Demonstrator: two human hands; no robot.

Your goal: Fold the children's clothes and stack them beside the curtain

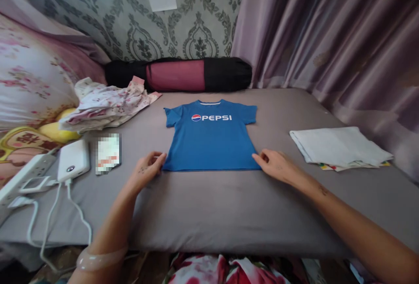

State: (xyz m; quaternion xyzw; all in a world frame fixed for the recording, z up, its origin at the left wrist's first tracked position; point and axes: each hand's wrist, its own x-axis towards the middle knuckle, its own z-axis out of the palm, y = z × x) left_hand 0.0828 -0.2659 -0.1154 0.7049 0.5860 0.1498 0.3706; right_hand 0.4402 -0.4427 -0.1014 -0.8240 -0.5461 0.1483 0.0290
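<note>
A blue T-shirt [212,144] with a white PEPSI print lies flat and face up on the grey sheet, its collar pointing away from me. My left hand [149,167] pinches the shirt's lower left corner between thumb and fingers. At the lower right corner, my right hand [274,164] grips the hem in the same way. The hem runs straight between both hands, and the short sleeves are spread out to the sides.
Folded white cloth [340,146] lies to the right. On the left are crumpled floral clothes [104,103], a blurred packet [108,153], a white power bank [73,159] with cables, and a power strip [28,175]. A black and pink roll [176,75] lies along the wall.
</note>
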